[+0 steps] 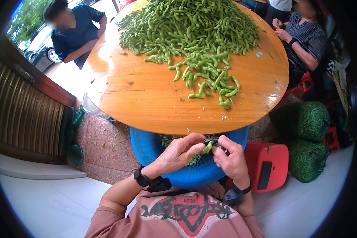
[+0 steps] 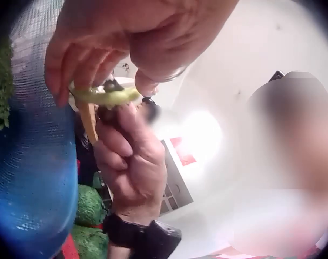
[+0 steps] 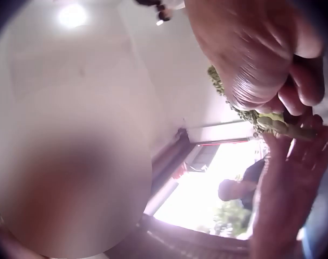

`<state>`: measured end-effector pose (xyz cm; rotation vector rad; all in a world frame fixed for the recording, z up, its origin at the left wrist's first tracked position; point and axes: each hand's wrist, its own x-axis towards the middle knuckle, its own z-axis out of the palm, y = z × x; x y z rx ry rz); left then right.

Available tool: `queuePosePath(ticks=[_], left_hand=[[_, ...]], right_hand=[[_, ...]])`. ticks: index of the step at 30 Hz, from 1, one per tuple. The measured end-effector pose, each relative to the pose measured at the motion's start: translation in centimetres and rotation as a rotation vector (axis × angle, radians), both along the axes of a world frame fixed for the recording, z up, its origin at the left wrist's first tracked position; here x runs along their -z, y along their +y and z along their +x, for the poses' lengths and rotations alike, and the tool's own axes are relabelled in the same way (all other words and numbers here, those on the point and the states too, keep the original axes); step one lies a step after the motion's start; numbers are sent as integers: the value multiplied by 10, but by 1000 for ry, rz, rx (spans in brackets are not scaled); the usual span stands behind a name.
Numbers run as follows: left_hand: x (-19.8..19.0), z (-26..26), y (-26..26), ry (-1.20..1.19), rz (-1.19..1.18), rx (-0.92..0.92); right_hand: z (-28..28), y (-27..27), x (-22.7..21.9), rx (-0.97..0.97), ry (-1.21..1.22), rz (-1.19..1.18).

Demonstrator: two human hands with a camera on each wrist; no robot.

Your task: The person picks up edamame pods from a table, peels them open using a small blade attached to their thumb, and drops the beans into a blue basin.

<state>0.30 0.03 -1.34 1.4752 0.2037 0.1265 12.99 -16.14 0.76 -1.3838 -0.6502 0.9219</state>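
Note:
Over the blue basin [image 1: 141, 148], my left hand [image 1: 178, 152] pinches a green edamame pod [image 1: 207, 147] between thumb and fingers. My right hand [image 1: 231, 156] is curled at the pod's other end. In the left wrist view its thumb presses the underside of the pod [image 2: 107, 97]. Something small and black [image 1: 214, 140] shows at the right fingers; I cannot tell what it is. The right wrist view has the pod [image 3: 277, 125] spanning between both hands. Shelled beans [image 1: 194, 160] lie in the basin, partly hidden by the hands.
A large heap of edamame pods [image 1: 194, 27] covers the far part of the wooden table [image 1: 135, 99], with loose pods trailing toward me. At right stand a red stool [image 1: 279, 168] and green net sacks [image 1: 305, 158]. People [image 1: 77, 31] are at the table's far left and right.

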Motion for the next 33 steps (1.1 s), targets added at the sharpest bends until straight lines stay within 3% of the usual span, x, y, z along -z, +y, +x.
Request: queuePosePath(ticks=[1, 3, 4, 6, 10, 12, 14, 15, 26, 33], left_hand=[[-8, 0, -2, 54, 106, -45], [-24, 2, -6, 145, 394, -88], [-21, 3, -8, 146, 395, -93], [-8, 4, -11, -31, 556, -185], [4, 2, -28, 2, 423, -204], [20, 2, -33, -46, 387, -261], [15, 0, -32, 95, 278, -158], [22, 1, -35, 68, 250, -154], [58, 1, -38, 24, 203, -165], [53, 5, -38, 38, 241, -115]], right_hand=[[-3, 3, 1, 25, -505, -51], [-12, 7, -9, 36, -589, -47], [-14, 9, -12, 48, -674, -40], [-13, 7, -9, 36, -669, -44], [-9, -2, 3, -1, -769, -124], [-4, -10, 17, -60, -358, -201], [-3, -16, 23, -7, -10, -225], [-3, -18, 32, 26, 27, -195], [-9, -12, 46, 48, 16, -275], [-7, -16, 46, 78, -91, -342]])
